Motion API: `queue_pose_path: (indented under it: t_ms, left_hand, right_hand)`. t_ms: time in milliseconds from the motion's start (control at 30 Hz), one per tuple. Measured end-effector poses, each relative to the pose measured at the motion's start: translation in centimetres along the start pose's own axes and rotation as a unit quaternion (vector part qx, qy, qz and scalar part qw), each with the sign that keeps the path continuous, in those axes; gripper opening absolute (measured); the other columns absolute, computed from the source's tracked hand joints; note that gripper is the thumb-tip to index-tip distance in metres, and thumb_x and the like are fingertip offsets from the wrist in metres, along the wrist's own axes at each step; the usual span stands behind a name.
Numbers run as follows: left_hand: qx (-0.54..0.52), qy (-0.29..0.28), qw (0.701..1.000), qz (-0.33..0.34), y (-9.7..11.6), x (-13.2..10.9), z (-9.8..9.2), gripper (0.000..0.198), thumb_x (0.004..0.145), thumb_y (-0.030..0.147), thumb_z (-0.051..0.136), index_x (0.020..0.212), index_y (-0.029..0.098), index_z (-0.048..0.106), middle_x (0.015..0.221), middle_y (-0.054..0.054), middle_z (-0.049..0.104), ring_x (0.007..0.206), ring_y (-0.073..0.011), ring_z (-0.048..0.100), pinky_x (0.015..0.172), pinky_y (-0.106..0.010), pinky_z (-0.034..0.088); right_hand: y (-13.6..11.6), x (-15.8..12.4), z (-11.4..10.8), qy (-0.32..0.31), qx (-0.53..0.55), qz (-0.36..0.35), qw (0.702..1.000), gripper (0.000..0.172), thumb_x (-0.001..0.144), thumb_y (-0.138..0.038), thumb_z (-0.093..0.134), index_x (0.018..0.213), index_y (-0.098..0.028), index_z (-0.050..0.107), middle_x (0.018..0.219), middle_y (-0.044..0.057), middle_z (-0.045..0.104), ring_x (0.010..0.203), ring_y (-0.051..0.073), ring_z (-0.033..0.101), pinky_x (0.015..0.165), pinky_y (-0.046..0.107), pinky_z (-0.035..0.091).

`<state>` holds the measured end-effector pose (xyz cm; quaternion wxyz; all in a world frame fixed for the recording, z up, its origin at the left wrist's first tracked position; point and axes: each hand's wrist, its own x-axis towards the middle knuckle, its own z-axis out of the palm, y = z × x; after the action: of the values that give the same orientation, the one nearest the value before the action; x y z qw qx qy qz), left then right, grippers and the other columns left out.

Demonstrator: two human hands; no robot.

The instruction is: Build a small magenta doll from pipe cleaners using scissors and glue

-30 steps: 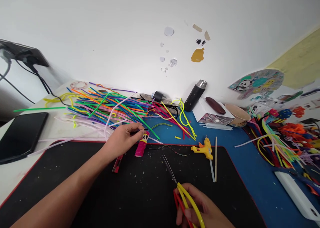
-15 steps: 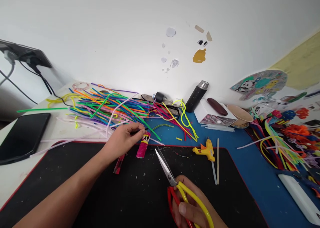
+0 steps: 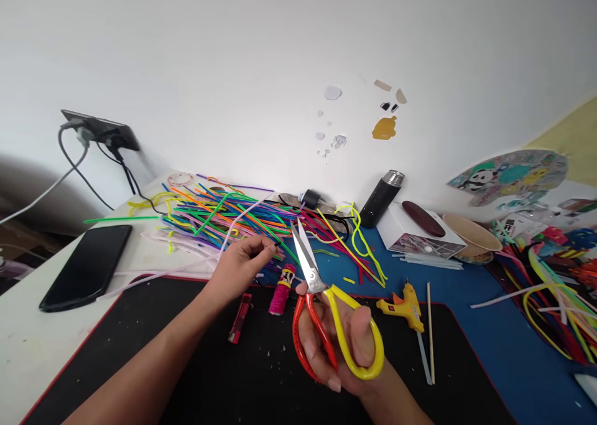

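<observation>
My right hand (image 3: 342,344) grips a pair of scissors (image 3: 321,307) with one red and one yellow handle loop, blades slightly parted and pointing up and away over the black mat (image 3: 140,350). My left hand (image 3: 242,264) is closed in a pinch on a thin dark strand (image 3: 275,244) at the near edge of a heap of coloured pipe cleaners (image 3: 224,216). A small pink wrapped figure (image 3: 282,290) stands on the mat between my hands, just left of the scissor blades.
A red clip-like piece (image 3: 240,318) lies on the mat. A yellow glue gun (image 3: 405,300) and wooden stick (image 3: 430,331) lie right. Black phone (image 3: 87,265) at left, black flask (image 3: 381,198) and white box (image 3: 415,232) at the wall, more pipe cleaners (image 3: 555,288) far right.
My right hand has lifted the scissors up and forward, toward the pink figure and my left hand. The left hand keeps its pinch. The view has tilted up and shifted left.
</observation>
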<state>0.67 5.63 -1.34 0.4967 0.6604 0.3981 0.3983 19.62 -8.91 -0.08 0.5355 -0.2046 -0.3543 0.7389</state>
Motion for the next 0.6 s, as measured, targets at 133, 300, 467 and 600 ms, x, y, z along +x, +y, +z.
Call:
queue_pose_path:
  t_ms: [133,300,467,600]
  left_hand:
    - [-0.002,0.003,1.0,0.002,0.1,-0.1,0.0,0.035,0.091,0.053,0.067,0.077,0.02,0.07,0.071,0.0,0.066,0.068,-0.0178,0.058,0.065,-0.027,0.046]
    - [-0.007,0.002,1.0,-0.007,0.3,-0.3,0.0,0.034,0.092,0.052,0.067,0.081,0.02,0.071,0.073,0.0,0.066,0.07,-0.0175,0.057,0.067,-0.028,0.046]
    - [0.001,-0.003,1.0,-0.013,0.2,-0.3,0.0,0.034,0.093,0.051,0.068,0.083,0.019,0.072,0.078,-0.002,0.068,0.073,-0.0183,0.058,0.068,-0.029,0.047]
    - [0.035,-0.004,0.999,-0.013,0.4,-0.4,0.1,0.033,0.094,0.05,0.068,0.081,0.019,0.071,0.075,-0.001,0.066,0.072,-0.0176,0.055,0.065,-0.028,0.044]
  right_hand:
    - [-0.6,1.1,-0.6,0.032,-0.036,0.003,0.999,0.08,0.093,-0.09,0.055,0.134,-0.023,0.07,0.086,0.007,0.079,0.037,0.005,0.048,0.038,0.015,0.034]
    - [-1.4,1.3,-2.0,0.062,-0.069,-0.001,0.996,0.088,0.082,-0.098,0.058,0.132,-0.026,0.065,0.101,0.014,0.085,0.049,0.017,0.07,0.042,0.019,0.037]
    - [-2.3,0.3,-3.0,0.146,-0.082,-0.019,0.986,0.101,0.074,-0.105,0.056,0.134,-0.026,0.067,0.1,0.014,0.083,0.069,0.028,0.077,0.058,0.033,0.054]
    - [-4.3,-0.5,-4.2,0.188,-0.12,-0.055,0.973,0.08,0.085,-0.094,0.064,0.114,-0.021,0.08,0.072,0.004,0.074,0.046,0.016,0.058,0.045,0.027,0.046]
